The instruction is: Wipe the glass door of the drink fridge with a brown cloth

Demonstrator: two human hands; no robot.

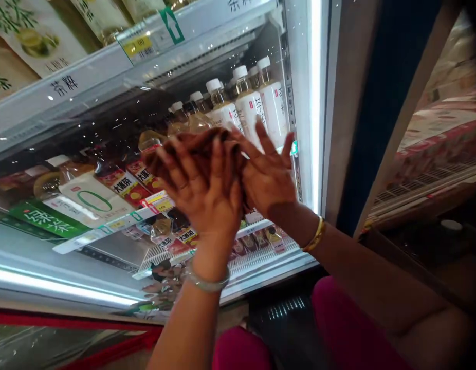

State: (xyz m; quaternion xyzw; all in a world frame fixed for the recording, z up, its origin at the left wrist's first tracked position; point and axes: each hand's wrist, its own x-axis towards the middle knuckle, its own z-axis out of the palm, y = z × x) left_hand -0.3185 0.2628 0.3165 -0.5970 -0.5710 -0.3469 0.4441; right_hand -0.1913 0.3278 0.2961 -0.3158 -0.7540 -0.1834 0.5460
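A crumpled brown cloth (201,149) lies against the glass pane of a lit drinks cooler. My left hand (205,192) is spread flat over the cloth, fingers stretched and apart, pressing it toward the glass. Close on its right, my right hand (267,177) also has its fingers spread, with the palm side toward the pane and touching or near the cloth's right edge. How much cloth lies under the right palm is hidden. Behind the hands, white-capped bottles (248,103) with white labels stand on the middle shelf.
Large bottles (33,38) fill the upper shelf above a price rail (64,85). A white bottle (93,195) and red-labelled drinks stand left. A bright light strip (318,103) runs along the right frame. Below are pink-clad knees (240,349); a red edge (68,322) lies lower left.
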